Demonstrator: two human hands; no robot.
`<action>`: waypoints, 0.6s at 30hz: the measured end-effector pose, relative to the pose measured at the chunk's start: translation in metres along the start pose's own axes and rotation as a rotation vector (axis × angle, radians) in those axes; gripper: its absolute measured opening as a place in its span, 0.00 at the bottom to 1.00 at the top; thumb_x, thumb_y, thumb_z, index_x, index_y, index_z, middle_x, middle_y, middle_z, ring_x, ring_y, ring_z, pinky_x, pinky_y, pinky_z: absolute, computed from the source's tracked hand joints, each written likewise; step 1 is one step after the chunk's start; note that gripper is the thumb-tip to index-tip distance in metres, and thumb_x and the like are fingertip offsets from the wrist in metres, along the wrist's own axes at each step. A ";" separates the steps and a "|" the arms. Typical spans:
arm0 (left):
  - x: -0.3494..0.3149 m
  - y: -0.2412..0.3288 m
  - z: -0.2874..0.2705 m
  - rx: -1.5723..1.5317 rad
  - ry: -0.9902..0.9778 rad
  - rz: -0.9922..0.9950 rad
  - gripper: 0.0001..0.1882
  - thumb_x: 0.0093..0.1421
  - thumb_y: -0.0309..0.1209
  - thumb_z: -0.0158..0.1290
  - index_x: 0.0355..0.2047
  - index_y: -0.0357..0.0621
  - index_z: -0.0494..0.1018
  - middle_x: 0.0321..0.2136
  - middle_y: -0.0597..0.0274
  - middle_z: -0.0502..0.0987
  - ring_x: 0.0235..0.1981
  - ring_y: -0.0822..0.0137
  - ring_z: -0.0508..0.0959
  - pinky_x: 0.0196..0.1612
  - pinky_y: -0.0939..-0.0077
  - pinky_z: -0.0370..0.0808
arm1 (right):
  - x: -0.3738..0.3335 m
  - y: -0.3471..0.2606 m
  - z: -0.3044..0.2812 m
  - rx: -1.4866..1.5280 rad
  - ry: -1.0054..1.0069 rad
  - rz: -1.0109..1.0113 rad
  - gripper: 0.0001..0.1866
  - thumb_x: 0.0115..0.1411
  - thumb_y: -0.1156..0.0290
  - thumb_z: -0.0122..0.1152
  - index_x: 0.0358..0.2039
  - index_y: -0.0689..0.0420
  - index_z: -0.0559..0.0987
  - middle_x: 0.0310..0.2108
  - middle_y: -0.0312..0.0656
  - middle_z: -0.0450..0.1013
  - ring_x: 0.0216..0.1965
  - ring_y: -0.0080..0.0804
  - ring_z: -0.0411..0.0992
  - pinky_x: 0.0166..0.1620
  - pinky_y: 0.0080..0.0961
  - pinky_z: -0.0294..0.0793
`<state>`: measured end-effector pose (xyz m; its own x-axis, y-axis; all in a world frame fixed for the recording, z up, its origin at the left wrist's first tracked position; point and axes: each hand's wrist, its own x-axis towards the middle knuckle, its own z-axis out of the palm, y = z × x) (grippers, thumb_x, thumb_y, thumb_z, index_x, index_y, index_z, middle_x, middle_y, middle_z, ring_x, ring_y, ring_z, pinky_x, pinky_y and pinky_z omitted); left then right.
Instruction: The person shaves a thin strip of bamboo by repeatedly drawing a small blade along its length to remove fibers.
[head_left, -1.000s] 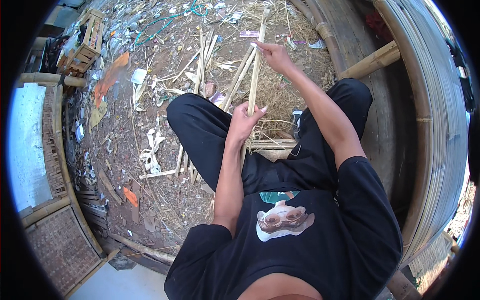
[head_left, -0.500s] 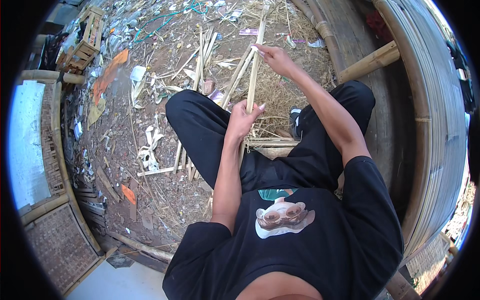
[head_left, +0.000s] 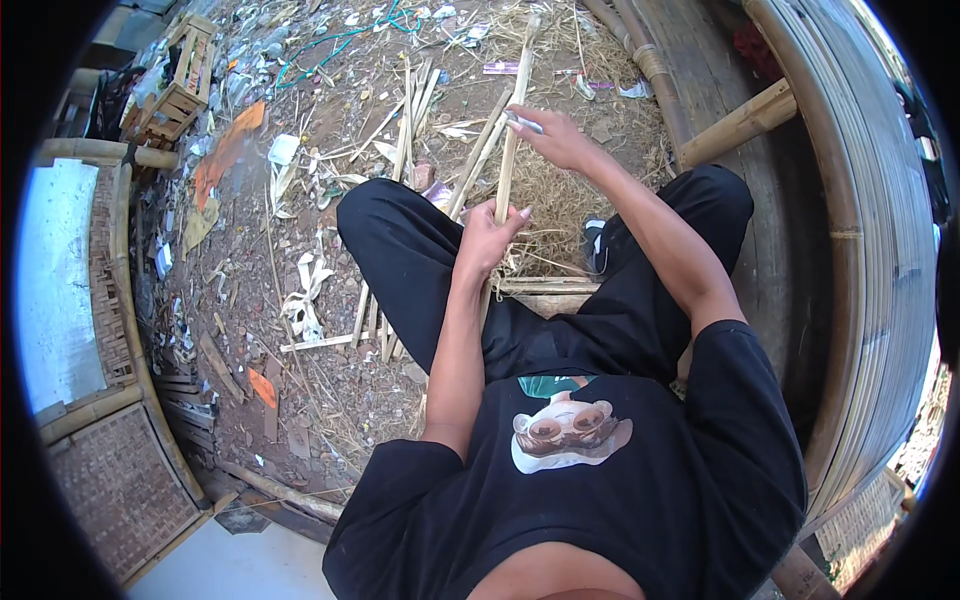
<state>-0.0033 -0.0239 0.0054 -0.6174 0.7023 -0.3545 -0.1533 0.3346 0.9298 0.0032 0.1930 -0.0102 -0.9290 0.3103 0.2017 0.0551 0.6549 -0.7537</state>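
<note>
A long, pale wooden stick slants up and away from between my knees. My left hand is closed round its lower part beside my left knee. Higher up, my right hand grips a slim, whitish pen-like tool, whose tip lies against or just over the stick; its exact kind is unclear. Behind the held stick, other wooden strips lean down toward my left knee. The stick's lower end is partly hidden by my left hand and forearm.
More wooden strips lie on the littered ground, some joined like a frame by my left leg. A wooden crate stands far left. Dry straw lies between my legs. A bamboo platform runs along my right.
My right hand has come a little down the stick toward me, showing more of the whitish tool. My left hand keeps its hold, almost unmoved. The view has shifted slightly.
</note>
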 end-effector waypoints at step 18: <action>0.005 -0.006 0.005 -0.116 0.086 -0.044 0.20 0.67 0.44 0.44 0.26 0.41 0.71 0.11 0.75 0.61 0.11 0.82 0.58 0.15 0.84 0.52 | -0.004 -0.019 0.005 -0.121 0.356 -0.098 0.08 0.57 0.71 0.55 0.33 0.55 0.82 0.26 0.49 0.76 0.28 0.45 0.76 0.32 0.36 0.76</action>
<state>-0.0012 -0.0190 -0.0024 -0.6710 0.6306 -0.3901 -0.2668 0.2856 0.9205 0.0038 0.1760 0.0009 -0.7477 0.4484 0.4897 0.0350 0.7631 -0.6453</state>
